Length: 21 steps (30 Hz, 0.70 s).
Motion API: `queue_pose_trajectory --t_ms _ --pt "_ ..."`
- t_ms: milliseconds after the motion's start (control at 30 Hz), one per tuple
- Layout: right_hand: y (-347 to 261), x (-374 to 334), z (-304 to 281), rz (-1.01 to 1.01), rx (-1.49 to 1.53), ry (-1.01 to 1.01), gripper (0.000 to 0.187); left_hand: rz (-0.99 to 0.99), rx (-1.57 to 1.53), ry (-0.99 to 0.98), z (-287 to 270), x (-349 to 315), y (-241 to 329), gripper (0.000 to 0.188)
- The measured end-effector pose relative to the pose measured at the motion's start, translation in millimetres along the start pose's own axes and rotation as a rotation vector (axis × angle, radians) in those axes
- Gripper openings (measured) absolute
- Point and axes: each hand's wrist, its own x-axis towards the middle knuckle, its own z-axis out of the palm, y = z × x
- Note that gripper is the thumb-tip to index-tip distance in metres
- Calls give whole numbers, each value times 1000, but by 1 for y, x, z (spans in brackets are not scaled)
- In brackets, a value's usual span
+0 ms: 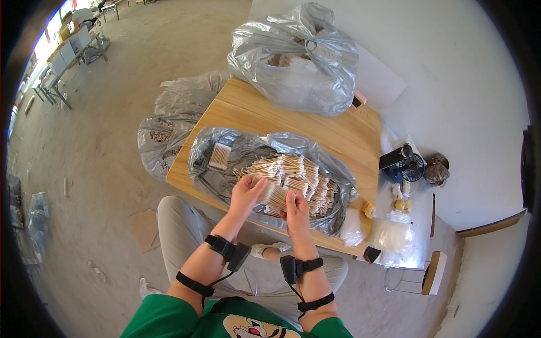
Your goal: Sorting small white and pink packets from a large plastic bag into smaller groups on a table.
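My left hand (246, 193) and my right hand (296, 208) grip opposite ends of a small clear packet of cotton swabs (274, 196), fingers closed on it. Below the packet spreads a pile of loose cotton swabs (293, 167), wooden sticks with white tips. The pile lies in an opened grey plastic bag (228, 135) whose crumpled sides stand up around it. Toward the bag's left end rests another packet of swabs (220, 156), lined up side by side. My hands hide part of the pile.
A wooden table (270, 119) bears a large stuffed grey bag (293, 62) at its far edge. Clear plastic bags (389, 235) lie at the right, near a small black fan (411, 167). More grey bags (183, 107) stand on the floor to the left.
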Motion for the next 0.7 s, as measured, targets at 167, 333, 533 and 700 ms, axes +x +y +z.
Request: queue_pose_trajectory --t_ms 167,333,533,700 --pt "-9 5 5 -63 -75 22 24 53 207 174 -16 9 10 27" --pt "-24 22 22 -110 -254 -31 25 201 315 292 -36 25 14 32" --pt "-15 54 35 -42 -202 4 25 353 473 439 -76 49 12 32" --pt "-9 52 36 -907 -985 292 37 487 586 467 -76 37 44 26"
